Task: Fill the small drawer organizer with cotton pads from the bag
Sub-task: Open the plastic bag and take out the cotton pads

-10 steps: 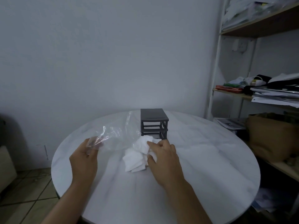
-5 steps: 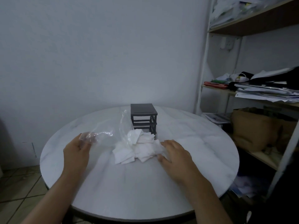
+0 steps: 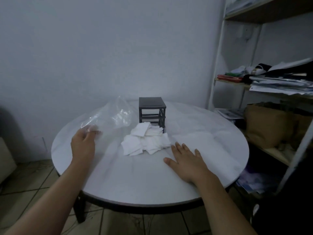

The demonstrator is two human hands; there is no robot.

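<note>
Loosely, pads (image 3: 146,141) between hands (image 3: 83,143) (image 3: 186,160), left pinching bag (image 3: 111,116)

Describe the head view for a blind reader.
A pile of white cotton pads lies on a round white table before a small dark drawer organizer. The left hand holds a clear plastic bag; the right hand lies open beside the pile.

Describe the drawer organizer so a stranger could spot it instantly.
Find the round white table beside the shelving. Toward its far side, just behind the heap of white cotton pads, stands the drawer organizer. It is the only dark, boxy thing there; the bag beside it is clear and limp.
</note>
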